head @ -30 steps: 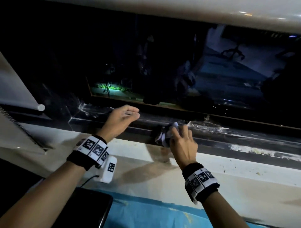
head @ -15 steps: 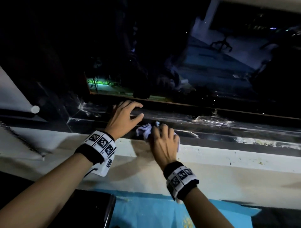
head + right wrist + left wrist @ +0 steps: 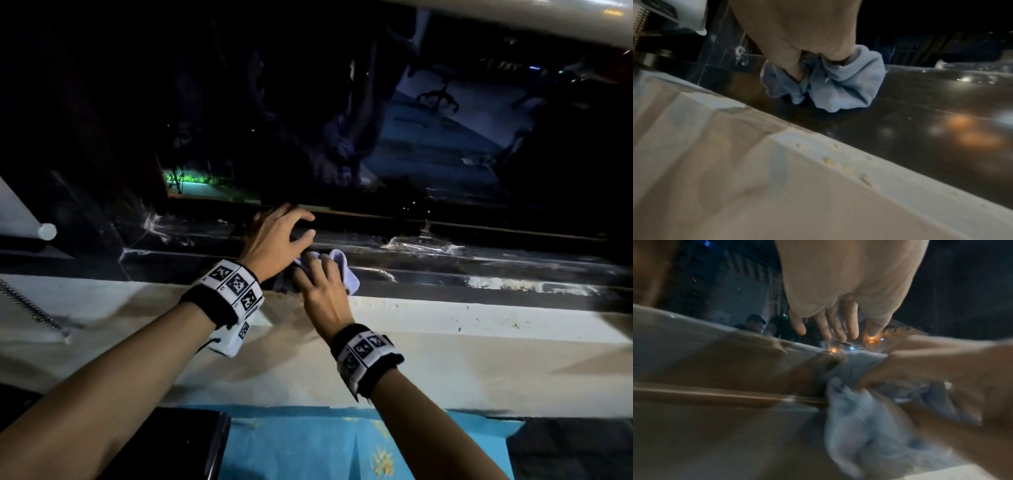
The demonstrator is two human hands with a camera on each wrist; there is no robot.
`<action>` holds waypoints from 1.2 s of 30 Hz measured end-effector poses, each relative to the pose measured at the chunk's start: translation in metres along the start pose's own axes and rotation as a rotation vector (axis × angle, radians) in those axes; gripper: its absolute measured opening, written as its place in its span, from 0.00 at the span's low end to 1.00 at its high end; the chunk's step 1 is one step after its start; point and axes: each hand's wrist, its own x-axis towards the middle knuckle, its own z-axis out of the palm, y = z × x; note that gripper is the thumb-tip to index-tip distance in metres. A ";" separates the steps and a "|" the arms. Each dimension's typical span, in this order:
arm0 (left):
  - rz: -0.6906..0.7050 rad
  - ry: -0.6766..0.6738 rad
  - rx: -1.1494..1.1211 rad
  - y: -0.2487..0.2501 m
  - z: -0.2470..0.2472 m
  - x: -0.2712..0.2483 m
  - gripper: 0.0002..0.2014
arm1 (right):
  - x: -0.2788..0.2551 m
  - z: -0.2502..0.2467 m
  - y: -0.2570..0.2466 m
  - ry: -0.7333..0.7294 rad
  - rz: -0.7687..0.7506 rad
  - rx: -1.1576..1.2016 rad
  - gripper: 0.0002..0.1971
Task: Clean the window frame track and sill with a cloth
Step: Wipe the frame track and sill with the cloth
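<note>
Right hand bunches the pale blue cloth against the dark window track, at the centre of the head view.

Its fingers are curled into the cloth, which bulges out beyond the fingertips and to the right of the hand; the right wrist view shows the folds gripped between thumb and fingers, resting on the glossy dark track. Left hand sits just up and left of the cloth, fingers loosely spread and released, holding nothing, their tips at the upper rail of the track. Below both hands, across the middle of the frame, runs the white sill, speckled with crumbs toward the right.
</note>
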 end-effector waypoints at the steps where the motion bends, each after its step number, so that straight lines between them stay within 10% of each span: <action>1: 0.008 -0.004 -0.005 0.004 0.004 0.002 0.13 | -0.003 0.002 0.007 -0.021 -0.011 -0.004 0.13; 15: 0.060 -0.063 0.142 0.044 0.059 -0.002 0.26 | -0.040 -0.081 0.137 -0.298 0.490 0.017 0.21; 21: 0.042 -0.096 0.211 0.031 0.075 -0.009 0.25 | -0.032 -0.058 0.106 -0.118 -0.001 -0.020 0.15; 27: 0.050 -0.067 0.189 0.032 0.073 -0.010 0.24 | -0.039 -0.034 0.110 -0.152 -0.002 -0.009 0.19; 36: 0.051 -0.065 0.172 0.030 0.074 -0.010 0.25 | -0.050 -0.079 0.160 -0.147 0.460 -0.089 0.12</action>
